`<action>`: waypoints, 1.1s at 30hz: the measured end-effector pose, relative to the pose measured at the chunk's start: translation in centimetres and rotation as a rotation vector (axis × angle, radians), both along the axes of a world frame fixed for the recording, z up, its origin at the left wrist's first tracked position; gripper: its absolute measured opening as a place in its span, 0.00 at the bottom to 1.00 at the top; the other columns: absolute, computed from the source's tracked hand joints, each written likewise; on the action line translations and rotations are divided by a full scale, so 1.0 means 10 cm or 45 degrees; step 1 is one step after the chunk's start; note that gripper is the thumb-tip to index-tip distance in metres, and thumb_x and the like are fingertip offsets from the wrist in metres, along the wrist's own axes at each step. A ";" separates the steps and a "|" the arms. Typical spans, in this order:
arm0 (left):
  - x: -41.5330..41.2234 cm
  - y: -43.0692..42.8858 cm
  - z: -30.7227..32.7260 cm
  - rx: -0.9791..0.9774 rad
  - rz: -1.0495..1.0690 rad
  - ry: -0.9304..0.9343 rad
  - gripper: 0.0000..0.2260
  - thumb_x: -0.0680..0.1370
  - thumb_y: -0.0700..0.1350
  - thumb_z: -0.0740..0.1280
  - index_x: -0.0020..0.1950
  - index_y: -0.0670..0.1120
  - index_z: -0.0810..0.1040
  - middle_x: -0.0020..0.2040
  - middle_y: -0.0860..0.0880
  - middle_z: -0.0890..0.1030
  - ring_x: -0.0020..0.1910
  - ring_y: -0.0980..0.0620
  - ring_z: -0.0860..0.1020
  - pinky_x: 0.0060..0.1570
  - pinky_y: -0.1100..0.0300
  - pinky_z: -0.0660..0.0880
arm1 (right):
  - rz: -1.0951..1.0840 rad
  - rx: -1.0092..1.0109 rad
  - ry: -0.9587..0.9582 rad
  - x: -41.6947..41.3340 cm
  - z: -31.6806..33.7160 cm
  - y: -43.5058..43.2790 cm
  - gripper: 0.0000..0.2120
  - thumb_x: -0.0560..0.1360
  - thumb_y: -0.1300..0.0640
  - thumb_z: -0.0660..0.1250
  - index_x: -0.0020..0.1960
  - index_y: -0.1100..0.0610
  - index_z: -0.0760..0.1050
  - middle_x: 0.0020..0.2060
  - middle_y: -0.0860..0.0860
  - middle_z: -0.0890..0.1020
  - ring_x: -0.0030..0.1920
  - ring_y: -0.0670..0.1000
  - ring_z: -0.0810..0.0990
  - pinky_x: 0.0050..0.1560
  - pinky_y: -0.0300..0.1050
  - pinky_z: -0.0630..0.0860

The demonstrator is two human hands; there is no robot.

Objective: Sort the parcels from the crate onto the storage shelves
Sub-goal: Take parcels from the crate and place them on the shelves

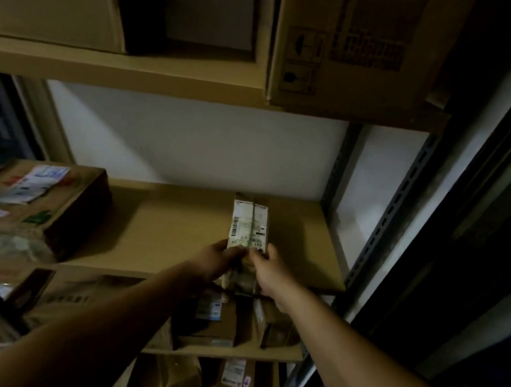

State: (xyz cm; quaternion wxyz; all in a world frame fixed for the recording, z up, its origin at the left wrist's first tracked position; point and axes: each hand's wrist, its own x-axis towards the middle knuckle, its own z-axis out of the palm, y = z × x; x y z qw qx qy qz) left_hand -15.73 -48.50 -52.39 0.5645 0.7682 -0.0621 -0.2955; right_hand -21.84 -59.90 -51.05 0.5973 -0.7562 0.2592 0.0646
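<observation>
A narrow cardboard parcel (250, 222) with a white shipping label and barcode lies lengthwise on the middle shelf (169, 230), its near end sticking out over the shelf's front edge. My left hand (212, 261) grips that near end from the left. On the right side of the same end, my right hand (268, 273) holds it too. Both arms reach forward from the bottom of the view. The crate is not in view.
A large labelled box (27, 205) fills the left of the middle shelf. Big cartons (359, 46) stand on the shelf above. Several small parcels (212, 319) sit on the lower shelves. A perforated metal upright (386, 219) bounds the right side.
</observation>
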 end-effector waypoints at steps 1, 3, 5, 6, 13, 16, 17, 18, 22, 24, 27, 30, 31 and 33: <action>-0.01 0.11 0.00 -0.018 0.009 0.031 0.12 0.80 0.52 0.61 0.62 0.52 0.72 0.53 0.49 0.79 0.53 0.48 0.77 0.54 0.48 0.77 | 0.007 0.049 -0.014 0.00 0.00 0.11 0.22 0.83 0.50 0.52 0.76 0.50 0.54 0.70 0.53 0.69 0.61 0.52 0.72 0.59 0.49 0.70; -0.02 0.31 0.00 -0.073 0.039 0.115 0.13 0.79 0.52 0.62 0.63 0.56 0.72 0.54 0.47 0.79 0.54 0.46 0.78 0.50 0.46 0.78 | 0.026 0.092 -0.037 0.00 0.01 0.32 0.22 0.83 0.50 0.53 0.76 0.48 0.54 0.69 0.52 0.70 0.57 0.50 0.72 0.55 0.47 0.69; -0.05 0.50 0.01 -0.129 0.055 0.143 0.13 0.80 0.50 0.62 0.64 0.56 0.71 0.53 0.47 0.79 0.53 0.46 0.77 0.48 0.48 0.78 | 0.056 0.093 -0.057 0.00 0.00 0.50 0.22 0.82 0.50 0.54 0.75 0.45 0.55 0.68 0.51 0.71 0.60 0.51 0.73 0.58 0.49 0.70; -0.06 0.57 0.01 -0.149 0.054 0.138 0.12 0.80 0.49 0.62 0.64 0.56 0.71 0.53 0.47 0.78 0.53 0.46 0.77 0.49 0.48 0.77 | 0.073 0.088 -0.066 -0.01 -0.01 0.57 0.21 0.82 0.50 0.55 0.74 0.45 0.57 0.68 0.51 0.71 0.62 0.52 0.73 0.60 0.51 0.71; -0.18 1.04 0.00 -0.330 0.024 0.020 0.16 0.80 0.43 0.62 0.67 0.54 0.70 0.58 0.46 0.80 0.56 0.45 0.78 0.57 0.44 0.75 | 0.170 0.080 -0.205 -0.22 0.11 0.93 0.27 0.81 0.56 0.57 0.77 0.47 0.51 0.71 0.49 0.68 0.68 0.51 0.68 0.59 0.43 0.65; -0.26 1.21 0.03 -0.415 0.000 -0.030 0.16 0.79 0.42 0.63 0.65 0.57 0.71 0.57 0.49 0.80 0.54 0.48 0.78 0.52 0.50 0.75 | 0.203 0.042 -0.326 -0.33 0.17 1.05 0.29 0.81 0.57 0.59 0.77 0.46 0.49 0.71 0.47 0.67 0.69 0.49 0.67 0.60 0.41 0.64; -0.28 1.26 0.03 -0.442 -0.011 -0.043 0.16 0.79 0.43 0.63 0.65 0.57 0.72 0.57 0.49 0.81 0.56 0.47 0.78 0.51 0.51 0.75 | 0.213 0.022 -0.374 -0.36 0.17 1.09 0.30 0.80 0.56 0.60 0.77 0.45 0.50 0.71 0.46 0.68 0.68 0.48 0.67 0.61 0.41 0.64; -0.31 1.32 0.03 -0.470 -0.018 -0.053 0.16 0.78 0.43 0.64 0.65 0.56 0.72 0.58 0.49 0.81 0.57 0.46 0.78 0.53 0.51 0.75 | 0.220 0.007 -0.418 -0.39 0.17 1.13 0.31 0.80 0.56 0.61 0.77 0.45 0.50 0.71 0.46 0.68 0.68 0.46 0.68 0.62 0.41 0.65; -0.46 1.49 0.07 -0.580 -0.041 -0.114 0.22 0.74 0.46 0.67 0.68 0.53 0.70 0.61 0.47 0.79 0.61 0.45 0.77 0.63 0.43 0.71 | 0.251 -0.028 -0.569 -0.51 0.17 1.22 0.30 0.79 0.58 0.62 0.74 0.40 0.52 0.68 0.41 0.68 0.66 0.41 0.67 0.63 0.38 0.66; -0.54 1.55 0.11 -0.621 -0.079 -0.173 0.23 0.73 0.45 0.67 0.68 0.53 0.70 0.62 0.47 0.79 0.62 0.45 0.77 0.63 0.44 0.71 | 0.260 -0.056 -0.627 -0.57 0.15 1.25 0.29 0.79 0.58 0.63 0.73 0.38 0.54 0.70 0.42 0.67 0.68 0.41 0.68 0.65 0.39 0.68; -0.64 1.62 0.15 -0.654 -0.077 -0.240 0.23 0.73 0.45 0.67 0.67 0.54 0.70 0.62 0.46 0.79 0.62 0.46 0.77 0.61 0.46 0.72 | 0.259 -0.102 -0.679 -0.64 0.12 1.31 0.32 0.78 0.57 0.63 0.76 0.43 0.52 0.72 0.45 0.65 0.70 0.43 0.66 0.68 0.44 0.68; -0.68 1.64 0.18 -0.664 -0.087 -0.281 0.24 0.72 0.47 0.69 0.68 0.55 0.70 0.63 0.46 0.78 0.63 0.46 0.76 0.63 0.44 0.71 | 0.262 -0.127 -0.694 -0.65 0.11 1.35 0.34 0.77 0.54 0.64 0.77 0.42 0.50 0.73 0.44 0.64 0.71 0.43 0.65 0.69 0.49 0.68; -0.68 1.65 0.19 -0.661 -0.089 -0.289 0.24 0.73 0.47 0.69 0.68 0.56 0.70 0.63 0.47 0.78 0.63 0.46 0.76 0.63 0.44 0.71 | 0.265 -0.134 -0.697 -0.65 0.11 1.35 0.34 0.77 0.52 0.63 0.77 0.41 0.50 0.73 0.44 0.64 0.71 0.44 0.65 0.69 0.50 0.68; -0.68 1.66 0.20 -0.658 -0.085 -0.295 0.23 0.73 0.45 0.68 0.68 0.56 0.70 0.63 0.47 0.78 0.63 0.47 0.76 0.63 0.44 0.71 | 0.267 -0.143 -0.704 -0.65 0.12 1.35 0.34 0.77 0.52 0.63 0.77 0.41 0.50 0.73 0.44 0.64 0.71 0.43 0.64 0.69 0.50 0.68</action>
